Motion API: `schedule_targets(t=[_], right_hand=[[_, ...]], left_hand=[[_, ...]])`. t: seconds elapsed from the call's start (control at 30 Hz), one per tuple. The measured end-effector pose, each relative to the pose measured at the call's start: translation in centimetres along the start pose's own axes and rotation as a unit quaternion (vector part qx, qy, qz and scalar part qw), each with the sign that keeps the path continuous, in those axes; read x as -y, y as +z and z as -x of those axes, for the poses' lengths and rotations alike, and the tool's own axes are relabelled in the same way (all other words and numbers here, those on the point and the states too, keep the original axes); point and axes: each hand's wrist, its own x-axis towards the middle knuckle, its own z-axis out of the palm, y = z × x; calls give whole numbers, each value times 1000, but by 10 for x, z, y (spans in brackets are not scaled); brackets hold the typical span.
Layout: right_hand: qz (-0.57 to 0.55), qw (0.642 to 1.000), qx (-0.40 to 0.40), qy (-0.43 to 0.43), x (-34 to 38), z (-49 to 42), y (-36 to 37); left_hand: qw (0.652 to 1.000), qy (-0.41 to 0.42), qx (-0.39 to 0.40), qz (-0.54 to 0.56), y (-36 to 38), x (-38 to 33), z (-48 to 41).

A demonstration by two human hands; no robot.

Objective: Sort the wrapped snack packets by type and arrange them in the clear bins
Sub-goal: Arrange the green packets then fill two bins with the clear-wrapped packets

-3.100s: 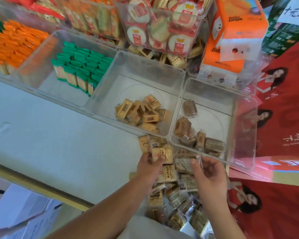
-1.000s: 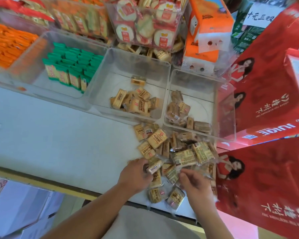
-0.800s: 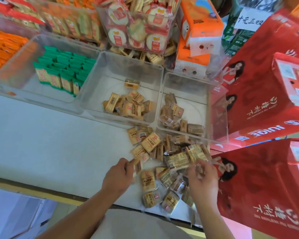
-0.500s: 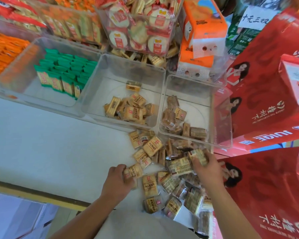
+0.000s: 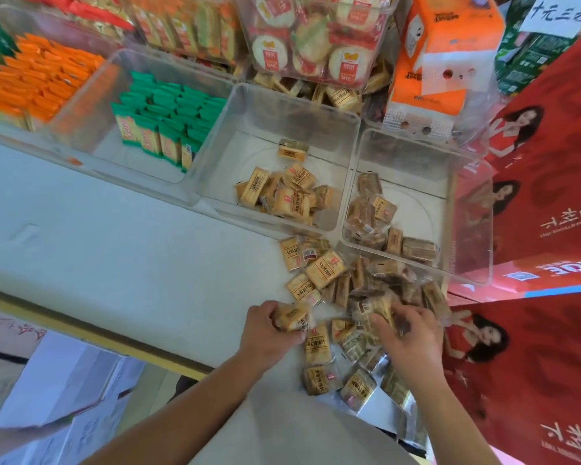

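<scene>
My left hand [image 5: 269, 333] grips a pale yellow wrapped snack packet [image 5: 292, 318] at the near left edge of the loose pile of mixed packets [image 5: 322, 273] on the white tabletop [image 5: 114, 246]. My right hand [image 5: 410, 337] curls its fingers on a dark brown wrapped packet [image 5: 402, 325] at the pile's near right. Beyond the pile, the middle clear plastic bin [image 5: 215, 156] holds yellow packets [image 5: 282, 199]. The right clear plastic bin [image 5: 470, 203] holds brown packets [image 5: 371, 209].

Our left hand [image 5: 265, 330] now grips gathered yellow packets [image 5: 292, 317]; our right hand [image 5: 413, 337] has pulled back over the pile [image 5: 326, 270], closing on brown packets [image 5: 373, 310].
</scene>
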Motion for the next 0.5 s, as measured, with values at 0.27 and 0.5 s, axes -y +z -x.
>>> schedule_targets(t=[0.27,0.5], right_hand=[[119,991,45,-52,-5,-7,13],[62,992,56,-98,25,25,11]], left_hand=[[992,113,-49,10,-27,-7,34],[990,129,-57,21,-44,-15,45]])
